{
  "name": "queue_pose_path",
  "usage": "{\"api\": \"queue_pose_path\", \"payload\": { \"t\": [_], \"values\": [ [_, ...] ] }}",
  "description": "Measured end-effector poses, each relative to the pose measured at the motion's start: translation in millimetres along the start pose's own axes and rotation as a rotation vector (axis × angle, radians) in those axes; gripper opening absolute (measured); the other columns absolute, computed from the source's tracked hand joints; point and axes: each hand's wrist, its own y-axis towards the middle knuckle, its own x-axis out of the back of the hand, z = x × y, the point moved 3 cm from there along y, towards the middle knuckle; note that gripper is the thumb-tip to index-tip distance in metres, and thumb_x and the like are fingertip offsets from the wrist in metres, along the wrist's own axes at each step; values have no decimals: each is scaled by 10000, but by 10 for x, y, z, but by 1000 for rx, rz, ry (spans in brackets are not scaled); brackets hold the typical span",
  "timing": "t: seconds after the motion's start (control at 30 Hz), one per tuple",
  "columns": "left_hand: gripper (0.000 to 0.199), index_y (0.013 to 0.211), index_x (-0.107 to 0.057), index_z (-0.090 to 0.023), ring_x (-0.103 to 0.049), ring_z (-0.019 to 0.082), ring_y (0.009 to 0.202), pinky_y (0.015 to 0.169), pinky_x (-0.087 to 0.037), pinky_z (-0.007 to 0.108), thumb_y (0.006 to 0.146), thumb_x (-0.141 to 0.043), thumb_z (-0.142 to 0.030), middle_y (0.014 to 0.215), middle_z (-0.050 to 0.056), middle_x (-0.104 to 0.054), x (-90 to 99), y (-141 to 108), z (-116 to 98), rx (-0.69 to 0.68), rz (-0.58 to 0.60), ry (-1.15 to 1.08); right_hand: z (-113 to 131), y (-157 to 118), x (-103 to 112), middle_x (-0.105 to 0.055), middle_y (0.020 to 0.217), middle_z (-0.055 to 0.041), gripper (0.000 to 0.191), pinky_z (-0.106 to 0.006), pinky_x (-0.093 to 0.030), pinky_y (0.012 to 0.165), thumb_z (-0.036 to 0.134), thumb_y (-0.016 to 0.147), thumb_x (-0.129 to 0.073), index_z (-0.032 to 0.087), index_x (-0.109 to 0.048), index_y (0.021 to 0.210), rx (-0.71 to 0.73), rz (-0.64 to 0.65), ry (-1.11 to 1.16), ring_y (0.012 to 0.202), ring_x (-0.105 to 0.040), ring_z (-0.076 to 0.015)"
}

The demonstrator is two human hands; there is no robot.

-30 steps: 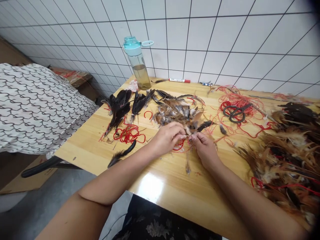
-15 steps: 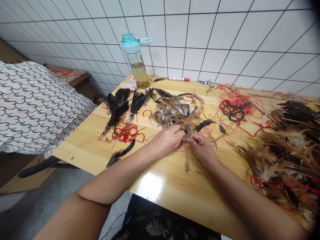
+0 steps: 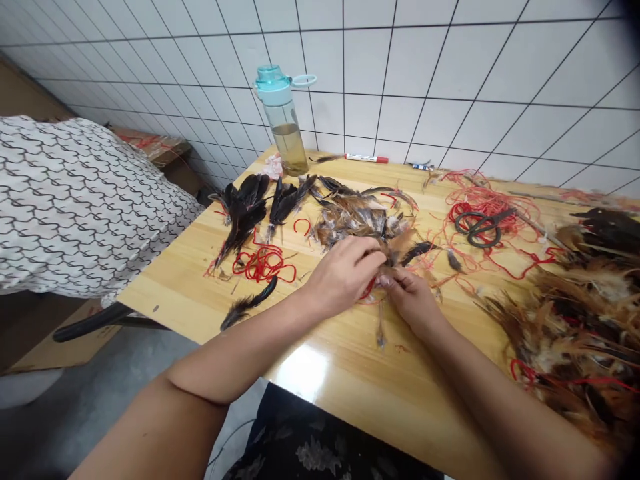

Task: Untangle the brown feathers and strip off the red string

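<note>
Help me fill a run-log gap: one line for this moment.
left hand: at brown feathers | right hand: likewise | grips: unclear | scissors: on red string | bottle: upright

Nothing legible; lettering on marker (image 3: 366, 159) seems too small.

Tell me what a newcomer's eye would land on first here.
Probably the big heap of brown feathers filling the right of the table, with red string showing in it. Next, the blue-topped bottle standing at the far edge, by the tiled wall. Then the middle, where the left grip and right grip are close together at a feather tuft.
</note>
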Motion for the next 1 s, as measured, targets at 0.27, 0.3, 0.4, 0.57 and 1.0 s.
{"api": "queue_pose_path", "payload": {
  "t": [0.27,0.3,0.4,0.57,1.0],
  "values": [
    [142,872,-707,-169,-611,138,824,770,-461,263,829,-581,-217,859,40,-679,-152,-39,308,440,184,-633,11,-55,-4,-557,682,1,241,-267,-383,619,443,774,-602,206,-614,726,-101,-41,164,674,-484,-151],
    [146,871,-712,-167,-616,138,826,764,-462,258,823,-589,-229,867,41,-687,-195,-46,305,468,208,-709,14,-59,-11,-554,679,1,244,-267,-379,613,441,774,-601,207,-608,706,-93,-32,151,666,-478,-150],
    [163,798,-709,-143,-614,132,781,719,-462,243,812,-599,-263,829,44,-686,-299,-68,269,538,219,-874,19,-63,-24,-517,638,1,268,-267,-363,592,432,780,-588,208,-563,635,-54,-13,89,641,-451,-150],
    [211,675,-651,-129,-564,93,647,621,-432,213,758,-662,-322,684,17,-643,-404,-108,226,669,171,-1071,27,-51,-47,-499,613,-1,289,-275,-370,596,421,783,-572,210,-527,591,23,53,19,623,-430,-150],
    [415,743,-582,-109,-586,89,594,590,-426,212,626,-789,-450,654,23,-643,-476,-154,191,770,319,-1472,57,-61,-64,-579,626,-8,334,-302,-430,665,498,757,-612,204,-605,598,-34,189,93,650,-509,-167]
  ]
}}
